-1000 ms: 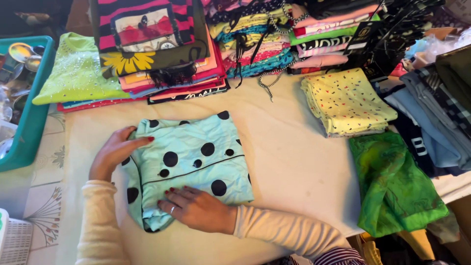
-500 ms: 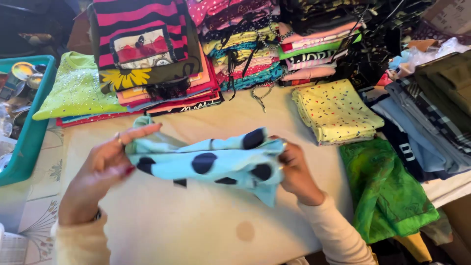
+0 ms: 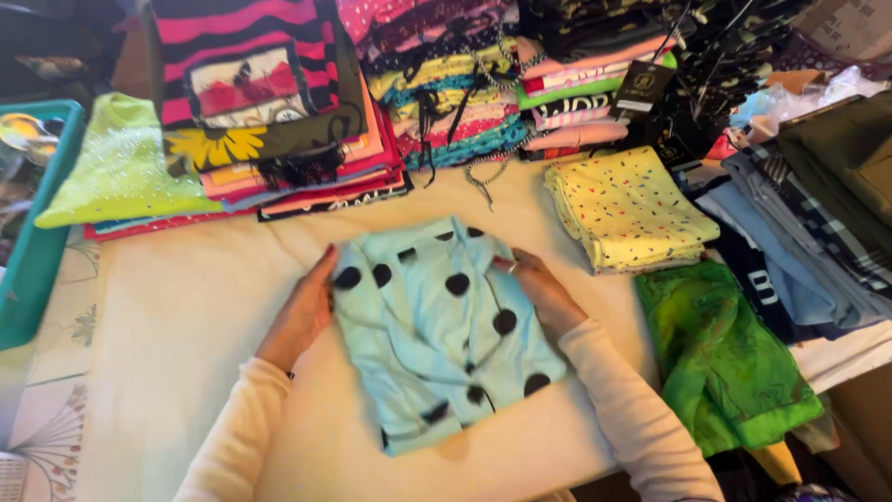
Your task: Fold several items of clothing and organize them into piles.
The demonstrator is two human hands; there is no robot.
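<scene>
Two bare hands frame a folded light-blue garment with black dots [image 3: 441, 335] in the head view, the only view there is. The garment lies flat on a cream table cover [image 3: 186, 353], near the middle of the table, with a collar-like edge turned toward the far side. The left hand [image 3: 305, 311] rests along the garment's left edge, fingers straight and held together, their tips touching the cloth near a black dot. The right hand [image 3: 539, 290] lies against the right edge, fingers together and slightly bent, tips on the fabric; neither hand pinches or lifts it. Both arms wear pale long sleeves. Just beyond the right hand sits a folded yellow speckled stack [image 3: 627, 209], apart from the blue garment. A crumpled green cloth [image 3: 720, 358] lies near the right forearm. Along the far side stand piles of folded clothes: a lime-green top [image 3: 125, 177], a pink and black striped stack [image 3: 260, 84] with a sunflower print, and a mixed colourful pile [image 3: 465, 102]. A teal bin [image 3: 37, 251] stands at the left edge.
</scene>
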